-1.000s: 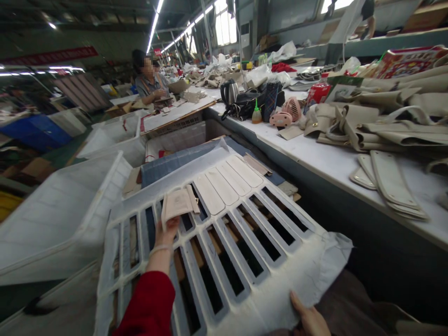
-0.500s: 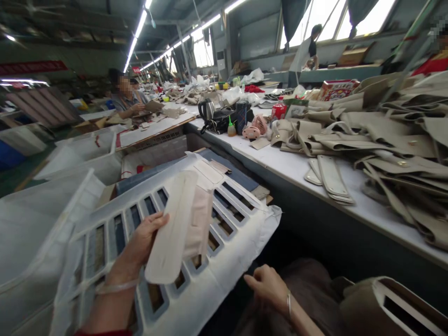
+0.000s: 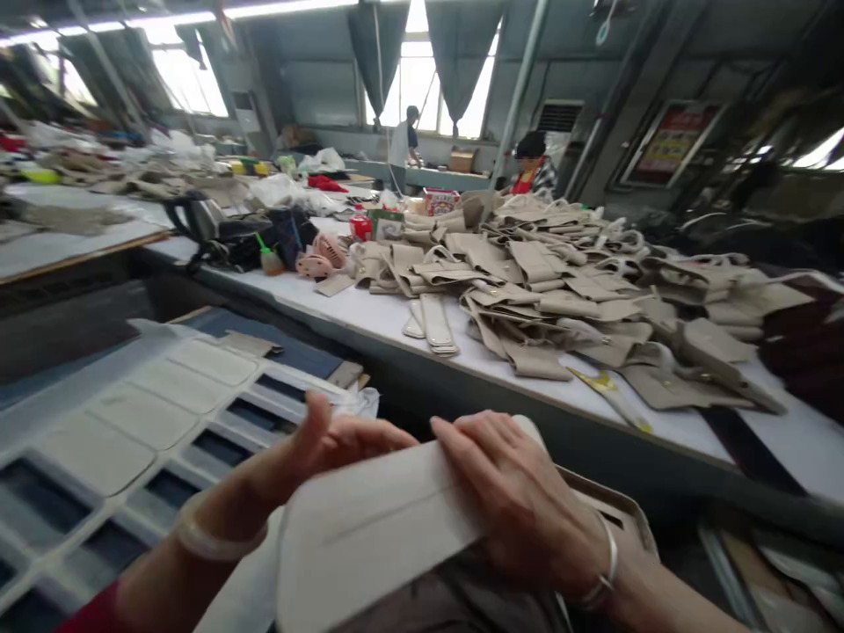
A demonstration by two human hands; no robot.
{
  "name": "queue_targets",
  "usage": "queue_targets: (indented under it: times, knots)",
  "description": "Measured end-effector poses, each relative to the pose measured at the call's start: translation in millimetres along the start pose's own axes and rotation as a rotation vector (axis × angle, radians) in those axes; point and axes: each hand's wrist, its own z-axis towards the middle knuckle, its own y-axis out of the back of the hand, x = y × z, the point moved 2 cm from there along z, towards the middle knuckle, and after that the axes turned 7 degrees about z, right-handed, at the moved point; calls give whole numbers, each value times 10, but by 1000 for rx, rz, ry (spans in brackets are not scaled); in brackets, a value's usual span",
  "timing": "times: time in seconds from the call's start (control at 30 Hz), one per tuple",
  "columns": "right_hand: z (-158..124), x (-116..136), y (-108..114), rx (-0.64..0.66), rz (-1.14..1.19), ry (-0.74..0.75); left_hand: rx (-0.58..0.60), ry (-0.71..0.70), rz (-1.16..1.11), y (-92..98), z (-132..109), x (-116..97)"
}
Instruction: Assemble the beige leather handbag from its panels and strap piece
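Observation:
A pale, round-cornered oblong panel with a line along its middle lies slanted across my lap. My right hand is laid over its right part, fingers together and bent round the far edge; the thumb is hidden. Behind the panel's upper edge is my left hand, thumb raised and fingers stretched to the right, their tips close to the panel. Whether they touch it I cannot tell. On the left, several similar pale panels lie in a row on a white slotted crate.
A long white worktable carries a large heap of beige bag pieces. Near its front edge lie a small stack of pale strips and yellow-handled scissors. A pink fan stands farther left. Two other people are at the back.
My view has swung right. The right hand has come onto the panel; the left has let go and spread its fingers. The panel is now over my lap, and more panels lie on the crate.

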Motion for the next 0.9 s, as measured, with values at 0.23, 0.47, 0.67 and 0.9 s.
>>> queue_targets:
  times: [0.23,0.47,0.67,0.9]
  knots:
    - [-995,-538,347,-481,-269,-511,19,-105,166,-392,755,-41]
    - [-1458,-751,135,-538,-402,-640,-211,-250,760,-697,1403,139]
    - [-1561,-823,-86,-446,-516,-596,-215,-290,970,-631,1521,540]
    - [-1618,-857,-179,-278,-569,-587,-313,-290,1076,-625,1549,785]
